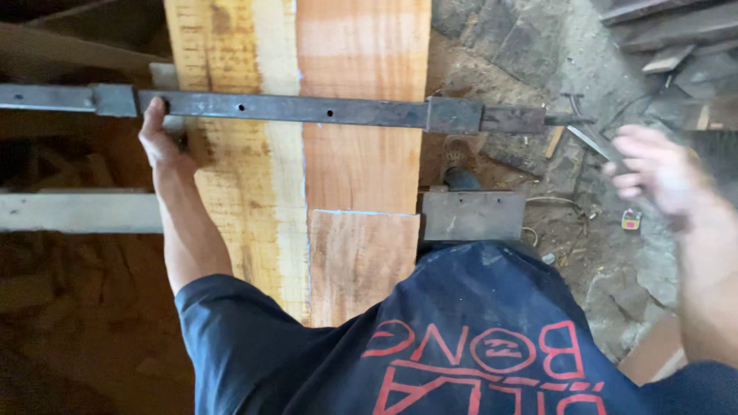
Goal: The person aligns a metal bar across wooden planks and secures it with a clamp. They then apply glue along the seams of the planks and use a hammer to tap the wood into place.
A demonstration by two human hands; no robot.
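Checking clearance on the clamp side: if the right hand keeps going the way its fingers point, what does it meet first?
Probably the crank handle at the bar clamp end; the right hand is blurred, so depth is unclear.

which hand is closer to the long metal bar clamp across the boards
Left. The left hand grips the bar clamp where it meets the boards' left edge. The right hand, blurred, hangs in the air past the clamp's right end, not touching it.

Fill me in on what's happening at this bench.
A person in a dark shirt stands over wooden boards laid side by side, with a long metal bar clamp lying across them. The left hand grips the bar at the boards' left edge. The right hand, blurred, is near the clamp's screw handle; whether it touches it is unclear.
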